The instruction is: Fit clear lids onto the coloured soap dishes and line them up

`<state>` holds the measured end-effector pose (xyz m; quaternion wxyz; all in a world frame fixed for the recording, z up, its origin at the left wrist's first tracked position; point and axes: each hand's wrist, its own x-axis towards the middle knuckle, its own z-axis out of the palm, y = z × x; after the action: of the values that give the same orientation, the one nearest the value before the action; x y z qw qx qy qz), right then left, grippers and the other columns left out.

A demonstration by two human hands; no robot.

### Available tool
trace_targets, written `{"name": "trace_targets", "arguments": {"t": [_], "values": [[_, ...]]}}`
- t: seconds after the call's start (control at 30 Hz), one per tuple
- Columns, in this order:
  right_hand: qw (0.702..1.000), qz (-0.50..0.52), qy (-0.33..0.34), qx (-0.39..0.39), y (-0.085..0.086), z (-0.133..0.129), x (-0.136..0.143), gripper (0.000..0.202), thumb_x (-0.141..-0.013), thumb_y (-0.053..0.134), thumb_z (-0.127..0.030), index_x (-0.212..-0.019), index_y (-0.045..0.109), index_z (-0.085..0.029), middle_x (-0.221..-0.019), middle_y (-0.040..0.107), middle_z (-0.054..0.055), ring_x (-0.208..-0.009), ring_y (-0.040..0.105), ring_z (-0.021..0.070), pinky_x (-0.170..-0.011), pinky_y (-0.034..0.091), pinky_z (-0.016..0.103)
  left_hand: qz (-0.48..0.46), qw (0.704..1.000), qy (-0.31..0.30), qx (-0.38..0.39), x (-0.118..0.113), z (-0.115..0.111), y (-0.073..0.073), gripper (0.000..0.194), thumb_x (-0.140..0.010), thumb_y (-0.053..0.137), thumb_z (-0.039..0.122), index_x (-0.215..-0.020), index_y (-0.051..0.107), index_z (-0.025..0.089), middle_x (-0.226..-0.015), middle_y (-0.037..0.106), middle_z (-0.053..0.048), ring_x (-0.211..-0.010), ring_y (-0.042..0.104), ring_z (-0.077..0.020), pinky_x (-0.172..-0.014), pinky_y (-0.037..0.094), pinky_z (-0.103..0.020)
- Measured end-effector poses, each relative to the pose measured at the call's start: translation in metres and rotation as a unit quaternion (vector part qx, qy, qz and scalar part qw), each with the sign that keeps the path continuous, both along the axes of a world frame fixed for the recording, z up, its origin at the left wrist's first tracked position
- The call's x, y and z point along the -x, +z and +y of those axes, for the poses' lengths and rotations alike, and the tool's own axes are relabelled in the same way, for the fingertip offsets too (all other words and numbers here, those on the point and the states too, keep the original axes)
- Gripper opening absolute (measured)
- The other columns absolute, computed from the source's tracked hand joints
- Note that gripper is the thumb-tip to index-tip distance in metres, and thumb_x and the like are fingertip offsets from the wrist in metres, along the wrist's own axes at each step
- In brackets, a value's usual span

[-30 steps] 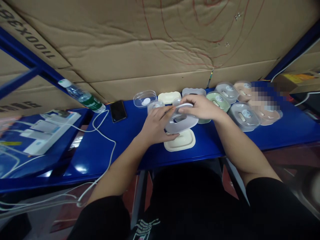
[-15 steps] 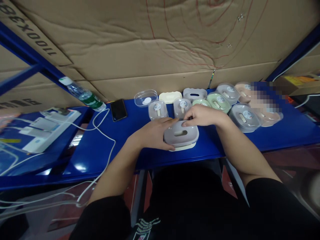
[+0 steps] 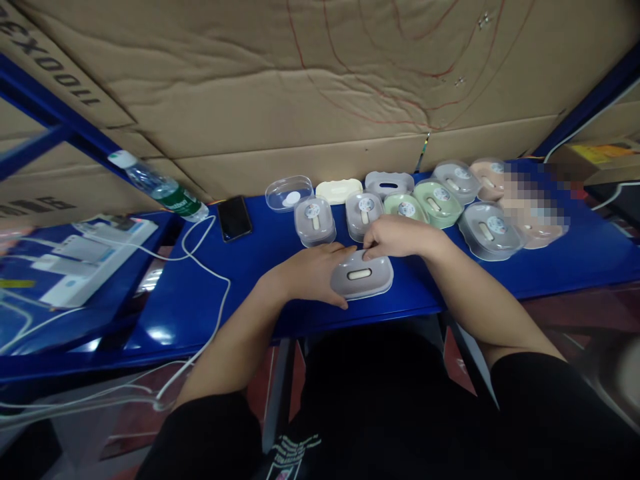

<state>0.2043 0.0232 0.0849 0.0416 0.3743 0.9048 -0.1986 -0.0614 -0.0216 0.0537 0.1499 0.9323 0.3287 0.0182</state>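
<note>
Dish of grey-purple plastic, rounded oblong with a slot point(image 3: 381, 275), lies flat near the front edge of the blue counter point(image 3: 200, 307), probably so that both arms can work close to the body. The left hand point(image 3: 316, 273) wraps its left end, thumb at the front rim and fingers at the back; it grips the dish, I think to prevent sliding. The right hand point(image 3: 397, 235) has curled fingers at the far rim; whether they pinch or only press, I cannot tell. A cream raised bar point(image 3: 360, 274) shows through the slot, which suggests the two are aligned. Toward the back edge lie a clear oval plastic lid point(image 3: 280, 192), a cream wavy-edged plastic plate point(image 3: 339, 193) and a grey slotted plastic plate point(image 3: 390, 179), perhaps ranged there for easy reach.
</note>
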Motion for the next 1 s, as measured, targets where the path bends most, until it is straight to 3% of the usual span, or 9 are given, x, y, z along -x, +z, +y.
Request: {"name": "trace_targets", "arguments": {"t": [0.33, 0.47, 0.57, 0.67, 0.73, 0.83, 1.0], "values": [[0.998, -0.054, -0.031, -0.019, 0.001, -0.004, 0.008, 0.02, -0.097, 0.085, -0.038, -0.106, 0.092, -0.022, -0.095, 0.086, 0.007, -0.084, 0.071, 0.0232, -0.066, 0.035, 0.034, -0.018, 1.0, -0.003, -0.011, -0.003, 0.0, -0.004, 0.112, -0.069, 0.102, 0.068, -0.163, 0.062, 0.024, -0.155, 0.072, -0.018, -0.139, 0.071, -0.0426, -0.119, 0.056, -0.056], [0.998, -0.05, -0.033, -0.017, 0.0, -0.004, 0.006, 0.02, -0.097, 0.085, -0.037, -0.106, 0.091, -0.021, -0.096, 0.085, 0.008, -0.084, 0.071, 0.0233, -0.066, 0.034, 0.034, -0.16, 0.985, -0.019, -0.058, 0.009, 0.007, 0.008, 0.092, -0.076, 0.099, 0.073, -0.152, 0.071, 0.028, -0.147, 0.077, -0.013, -0.133, 0.073, -0.0369, -0.115, 0.058, -0.052], [0.998, -0.043, -0.031, -0.013, -0.002, -0.003, 0.006, 0.017, -0.098, 0.083, -0.036, -0.103, 0.09, -0.021, -0.095, 0.085, 0.007, -0.084, 0.071, 0.0228, -0.066, 0.033, 0.035, -0.318, 0.928, 0.068, -0.18, 0.024, 0.029, 0.007, 0.054, -0.093, 0.089, 0.062, -0.134, 0.079, 0.03, -0.126, 0.082, -0.007, -0.114, 0.077, -0.027, -0.105, 0.061, -0.044], [0.999, -0.038, -0.025, -0.014, -0.005, -0.003, 0.007, 0.018, -0.097, 0.083, -0.038, -0.099, 0.089, -0.022, -0.097, 0.085, 0.007, -0.086, 0.071, 0.0235, -0.066, 0.033, 0.034, -0.353, 0.861, 0.223, -0.292, 0.044, 0.062, -0.01, 0.024, -0.105, 0.074, 0.047, -0.116, 0.081, 0.027, -0.118, 0.083, -0.006, -0.113, 0.076, -0.0266, -0.108, 0.058, -0.047], [0.999, -0.035, -0.022, -0.014, -0.007, -0.003, 0.009, 0.017, -0.098, 0.082, -0.038, -0.098, 0.088, -0.022, -0.099, 0.085, 0.007, -0.088, 0.072, 0.0237, -0.066, 0.034, 0.034, -0.311, 0.857, 0.293, -0.288, 0.057, 0.083, -0.025, 0.023, -0.108, 0.063, 0.037, -0.114, 0.082, 0.025, -0.122, 0.084, -0.008, -0.121, 0.075, -0.0288, -0.116, 0.054, -0.05], [0.999, -0.034, -0.02, -0.013, -0.007, -0.005, 0.011, 0.017, -0.098, 0.082, -0.039, -0.097, 0.087, -0.022, -0.097, 0.084, 0.007, -0.086, 0.07, 0.0232, -0.067, 0.034, 0.034, -0.211, 0.874, 0.371, -0.23, 0.07, 0.104, -0.043, 0.036, -0.105, 0.054, 0.025, -0.128, 0.082, 0.02, -0.143, 0.08, -0.014, -0.138, 0.069, -0.0333, -0.125, 0.047, -0.053], [0.999, -0.031, -0.015, -0.014, -0.005, -0.007, 0.012, 0.019, -0.099, 0.08, -0.039, -0.098, 0.086, -0.021, -0.096, 0.084, 0.006, -0.084, 0.069, 0.0223, -0.067, 0.035, 0.035, -0.102, 0.865, 0.457, -0.18, 0.07, 0.112, -0.052, 0.044, -0.103, 0.057, 0.029, -0.139, 0.081, 0.022, -0.164, 0.066, -0.017, -0.155, 0.052, -0.0422, -0.126, 0.038, -0.063]]}}
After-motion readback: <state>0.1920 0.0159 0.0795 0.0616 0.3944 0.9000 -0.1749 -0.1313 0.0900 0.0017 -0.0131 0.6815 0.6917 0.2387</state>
